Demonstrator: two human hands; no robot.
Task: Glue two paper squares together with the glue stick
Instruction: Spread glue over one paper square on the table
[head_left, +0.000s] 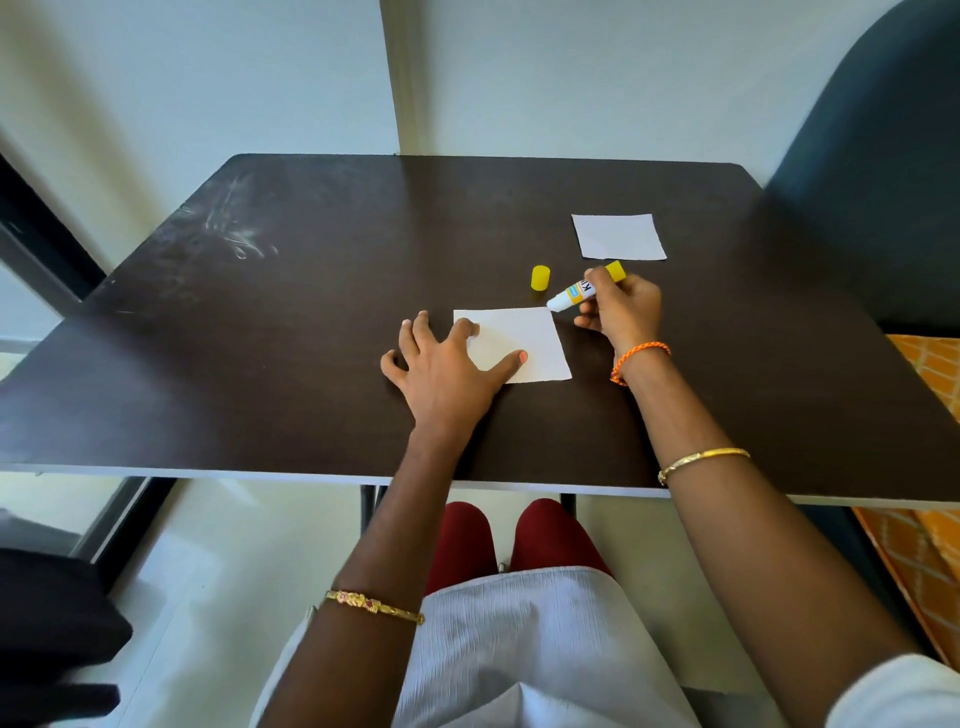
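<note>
Two paper squares lie on the worktop (311, 312): the near square (524, 345) pinned under the spread left hand (441, 364), while the right hand (621, 312) pinches the uncapped glue stick (582, 292), tip seemingly just off its far-right corner, the far square (618, 236) lying beyond.

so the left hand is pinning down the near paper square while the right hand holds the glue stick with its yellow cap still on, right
Not quite. The cap is off: the yellow cap stands on the table by itself, apart from the glue stick, as the head view shows. The rest holds: the left hand presses the near paper square flat and the right hand holds the glue stick.
</note>
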